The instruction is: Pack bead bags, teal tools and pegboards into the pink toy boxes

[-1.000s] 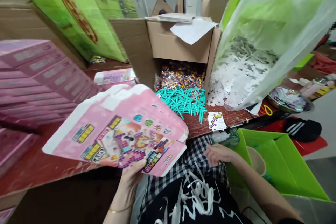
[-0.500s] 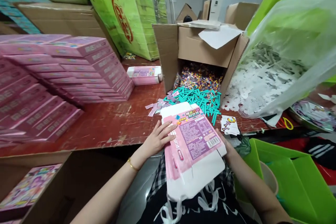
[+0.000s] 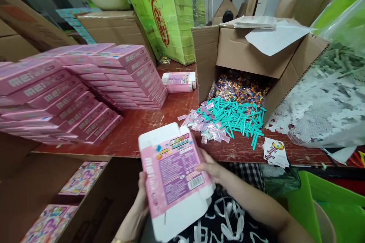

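Near the front edge of the red surface (image 3: 137,127), the pink carton (image 3: 174,174) is clamped between left grip (image 3: 139,199) and right grip (image 3: 213,169); likely light, crease-prone card, best held along its folded sides.

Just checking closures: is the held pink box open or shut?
Open: the pink box has white flaps extended at both ends.

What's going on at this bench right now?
A person grips an open-ended pink carton between the left hand and right hand, its printed purple panel and barcode facing up. On the red table, stacks of pink boxes stand to the left. Ahead, teal sticks and small clear packets lie before an open cardboard box of colorful beads.
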Available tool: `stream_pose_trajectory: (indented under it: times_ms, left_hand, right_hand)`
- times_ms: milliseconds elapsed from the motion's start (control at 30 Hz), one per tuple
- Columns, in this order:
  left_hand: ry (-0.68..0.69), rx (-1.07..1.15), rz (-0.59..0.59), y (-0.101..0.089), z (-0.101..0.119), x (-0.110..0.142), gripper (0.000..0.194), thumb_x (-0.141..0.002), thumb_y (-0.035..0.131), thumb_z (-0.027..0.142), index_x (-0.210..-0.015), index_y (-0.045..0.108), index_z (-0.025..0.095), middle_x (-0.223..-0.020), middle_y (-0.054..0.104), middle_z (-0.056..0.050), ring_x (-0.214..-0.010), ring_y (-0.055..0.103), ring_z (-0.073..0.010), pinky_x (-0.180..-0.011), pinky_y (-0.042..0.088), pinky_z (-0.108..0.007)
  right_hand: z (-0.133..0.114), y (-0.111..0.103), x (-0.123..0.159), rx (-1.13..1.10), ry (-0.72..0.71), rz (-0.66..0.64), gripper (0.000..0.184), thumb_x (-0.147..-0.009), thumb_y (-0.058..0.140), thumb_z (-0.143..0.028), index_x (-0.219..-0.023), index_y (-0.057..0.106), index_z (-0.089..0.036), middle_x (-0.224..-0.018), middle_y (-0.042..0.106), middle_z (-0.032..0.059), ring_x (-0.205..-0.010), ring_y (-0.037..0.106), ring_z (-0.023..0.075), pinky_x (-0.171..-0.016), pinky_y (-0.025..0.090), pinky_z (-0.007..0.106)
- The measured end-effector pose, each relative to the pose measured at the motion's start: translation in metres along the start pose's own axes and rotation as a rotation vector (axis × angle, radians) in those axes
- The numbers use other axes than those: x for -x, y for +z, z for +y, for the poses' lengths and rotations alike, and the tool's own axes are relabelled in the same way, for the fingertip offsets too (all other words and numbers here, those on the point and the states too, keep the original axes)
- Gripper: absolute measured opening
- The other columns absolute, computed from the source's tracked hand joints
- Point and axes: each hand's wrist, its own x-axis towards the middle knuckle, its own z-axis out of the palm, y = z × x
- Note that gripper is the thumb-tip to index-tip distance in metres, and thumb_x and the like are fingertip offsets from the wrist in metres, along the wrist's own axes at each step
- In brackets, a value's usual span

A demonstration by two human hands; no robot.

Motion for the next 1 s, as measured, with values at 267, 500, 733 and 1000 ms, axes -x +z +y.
stream_pose_trajectory:
  times_ms: [267,500,733,1000]
  left_hand:
    - [0.083,0.033,0.238,-0.042,0.057,0.009,0.077,-0.045,0.078,0.011,-0.120,0.065,0.019,-0.083,0.078,-0.006,-0.092,0.070,-0.0413,-0.081,0.061,-0.048]
    - [0.091,0.143,0.268,-0.044,0.068,-0.039,0.079,-0.053,0.071,0.004,-0.130,0.057,0.015,-0.078,0.077,-0.004,-0.078,0.074,-0.0319,-0.079,0.063,-0.042]
    - [0.019,0.094,0.084,-0.016,0.079,-0.070,0.079,-0.049,0.078,0.004,-0.126,0.059,0.013,-0.090,0.077,-0.012,-0.088,0.072,-0.0386,-0.083,0.060,-0.047]
    - [-0.044,-0.018,-0.220,0.055,0.087,-0.119,0.068,-0.061,0.076,0.010,-0.126,0.056,0.005,-0.103,0.074,-0.019,-0.098,0.069,-0.0372,-0.091,0.056,-0.047]
  right_hand:
    - [0.000,0.043,-0.114,0.404,0.050,-0.061,0.073,-0.079,0.068,-0.052,-0.138,0.041,-0.019,-0.132,0.056,0.0118,-0.116,0.058,0.0252,-0.098,0.048,0.038]
    - [-0.049,0.030,-0.263,1.501,-0.209,0.310,0.063,-0.094,0.052,-0.049,-0.146,0.039,-0.017,-0.158,0.018,0.0169,-0.147,0.003,0.0365,-0.116,0.002,0.057]
    - [-0.028,-0.019,-0.251,1.818,-0.120,0.349,0.053,-0.099,0.030,-0.024,-0.148,0.031,-0.005,-0.157,0.015,0.0187,-0.148,0.001,0.0327,-0.115,-0.005,0.059]
    - [-0.057,-0.083,-0.194,1.892,-0.123,0.433,0.056,-0.090,0.030,-0.007,-0.145,0.037,0.000,-0.154,0.026,0.0189,-0.146,0.014,0.0316,-0.117,-0.008,0.057]
